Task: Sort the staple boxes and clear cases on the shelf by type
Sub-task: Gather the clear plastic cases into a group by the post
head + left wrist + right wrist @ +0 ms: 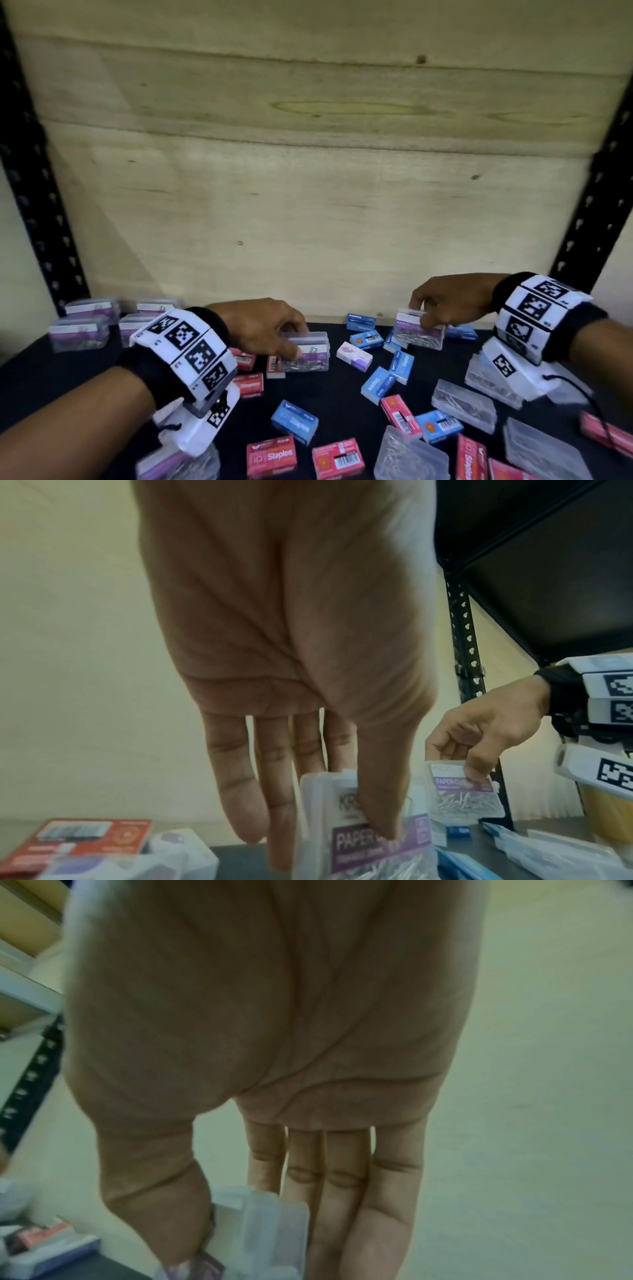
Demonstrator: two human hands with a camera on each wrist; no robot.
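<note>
Gripping one clear case of paper clips apiece, the two hands are in the gathering step of the sort. The left hand (pixel 270 329) has thumb and fingers closed round a purple-labelled clear case (pixel 306 354) low over the dark shelf (pixel 329 397), near the middle of its back edge; the right hand (pixel 445 301) pinches a second clear case (pixel 419 330) by its top, to the right of the first and raised a little above the shelf. To the left of the first case, in the back left corner, a cluster of like clear cases (pixel 82 325) already stands together, which reads as the pile for this type. To its front and right, red staple boxes (pixel 272 457), blue staple boxes (pixel 388 378) and flat clear cases (pixel 464 406) lie mixed and unsorted. The next move, as I judge it, calls for carrying both held cases leftward to that cluster and setting them down beside it without knocking the row; the right hand has the longer reach across the loose boxes.
</note>
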